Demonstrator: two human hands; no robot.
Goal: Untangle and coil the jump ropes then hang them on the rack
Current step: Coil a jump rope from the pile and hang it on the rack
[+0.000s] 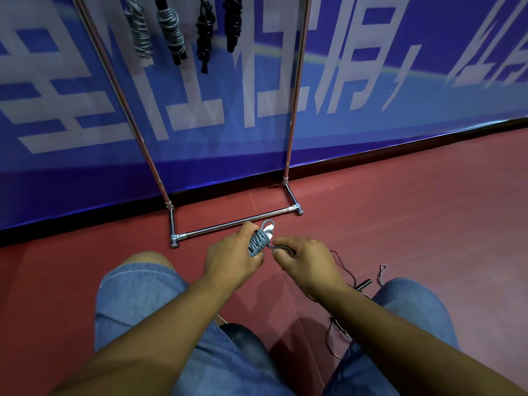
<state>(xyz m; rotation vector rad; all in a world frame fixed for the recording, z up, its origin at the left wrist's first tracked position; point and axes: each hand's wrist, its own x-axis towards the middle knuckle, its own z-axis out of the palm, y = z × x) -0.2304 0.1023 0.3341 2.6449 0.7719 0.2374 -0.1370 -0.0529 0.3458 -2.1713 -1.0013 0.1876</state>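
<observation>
My left hand (231, 254) grips a grey jump rope (260, 240) wound into a tight coil around its white handles, just in front of the rack's base. My right hand (307, 260) pinches the free end of that grey rope right beside the coil. The chrome rack (237, 222) stands against the wall ahead. From its top hang two grey coiled ropes (171, 32) and two black coiled ropes (205, 35).
A black rope with a black handle (363, 284) and a loose grey rope end (382, 271) lie tangled on the red floor by my right knee. A blue banner wall (371, 81) runs behind the rack. My knees in jeans (137, 292) fill the foreground.
</observation>
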